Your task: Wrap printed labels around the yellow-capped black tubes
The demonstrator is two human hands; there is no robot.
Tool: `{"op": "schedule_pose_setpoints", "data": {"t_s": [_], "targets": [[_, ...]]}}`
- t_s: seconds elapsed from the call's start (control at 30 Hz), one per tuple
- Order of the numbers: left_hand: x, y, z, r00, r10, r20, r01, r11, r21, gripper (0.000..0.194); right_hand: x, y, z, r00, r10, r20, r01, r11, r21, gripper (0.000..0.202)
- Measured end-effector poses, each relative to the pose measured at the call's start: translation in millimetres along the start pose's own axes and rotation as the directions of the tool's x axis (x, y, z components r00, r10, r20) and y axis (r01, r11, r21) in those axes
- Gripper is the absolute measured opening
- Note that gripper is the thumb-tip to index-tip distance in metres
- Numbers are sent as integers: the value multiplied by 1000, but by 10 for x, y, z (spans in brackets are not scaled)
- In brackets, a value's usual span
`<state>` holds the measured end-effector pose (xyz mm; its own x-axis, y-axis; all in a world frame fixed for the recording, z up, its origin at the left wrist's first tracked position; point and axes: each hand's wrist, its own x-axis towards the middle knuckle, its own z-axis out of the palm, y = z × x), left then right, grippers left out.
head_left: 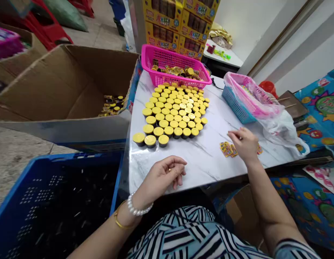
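Observation:
Several small dark cups with yellow lids (174,111) stand upright in close rows on the white marbled table (204,162). My left hand (165,172) hovers at the table's front edge, below the nearest cups; its fingers are loosely bent and hold nothing I can see. At the right, my right hand (244,142) is over a few small colourful printed cards (228,149), its fingers curled with thumb and forefinger close together. Whatever may be between those fingertips cannot be made out. The hand and wrist hide part of the cards.
A pink basket (172,77) with wrapped pieces and cups stands behind the rows. Left are a large cardboard box (59,86) and a blue crate (23,187) of dark pieces. A blue basket (237,104) lined with a pink bag stands right. Yellow boxes (180,27) are stacked behind.

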<state>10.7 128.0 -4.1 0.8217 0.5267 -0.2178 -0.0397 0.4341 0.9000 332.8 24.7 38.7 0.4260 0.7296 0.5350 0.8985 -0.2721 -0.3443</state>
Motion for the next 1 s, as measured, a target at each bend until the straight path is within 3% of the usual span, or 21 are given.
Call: {"op": "schedule_pose_setpoints", "data": {"t_s": [0.07,0.13,0.27,0.4,0.57,0.63,0.7,0.77,0.8,0.87,0.93,1.0], "targets": [[12,9,26,1000,-7,-4,7,999,36,36,-468,227,55,999,38,13,-38,999,-20,15],[32,12,60,1000,-3,-20,5,997,81,37,-734,353,167,998,53,12,-53,999,-6,15],[67,-24,182,992,10,-124,8,989,145,38,-804,309,276,999,30,-26,-29,999,16,15],[122,-94,405,976,61,-210,-40,994,104,39,-755,-150,249,990,-86,-116,104,982,156,6],[225,-108,546,950,213,-230,-196,976,93,34,-883,-866,328,975,-179,-133,218,888,404,18],[221,-95,493,946,214,-243,-194,975,106,28,-928,-1005,380,996,-68,-52,85,827,556,26],[185,-91,411,947,204,-249,-176,975,133,24,-939,-1059,420,982,73,174,-176,687,705,34],[127,-105,344,941,216,-259,-183,972,147,22,-921,-1079,443,893,123,434,-430,522,737,28],[92,-117,325,927,242,-288,-204,966,157,22,-907,-1092,448,850,130,511,-507,466,725,25],[11,-145,322,857,335,-391,-269,939,214,25,-885,-1139,451,820,178,545,-564,418,712,29],[-80,-168,349,764,443,-469,-317,891,325,24,-888,-1204,452,842,241,483,-539,417,731,30],[-161,-179,380,729,504,-464,-327,851,412,18,-919,-1263,456,864,250,437,-503,444,741,30]]}}
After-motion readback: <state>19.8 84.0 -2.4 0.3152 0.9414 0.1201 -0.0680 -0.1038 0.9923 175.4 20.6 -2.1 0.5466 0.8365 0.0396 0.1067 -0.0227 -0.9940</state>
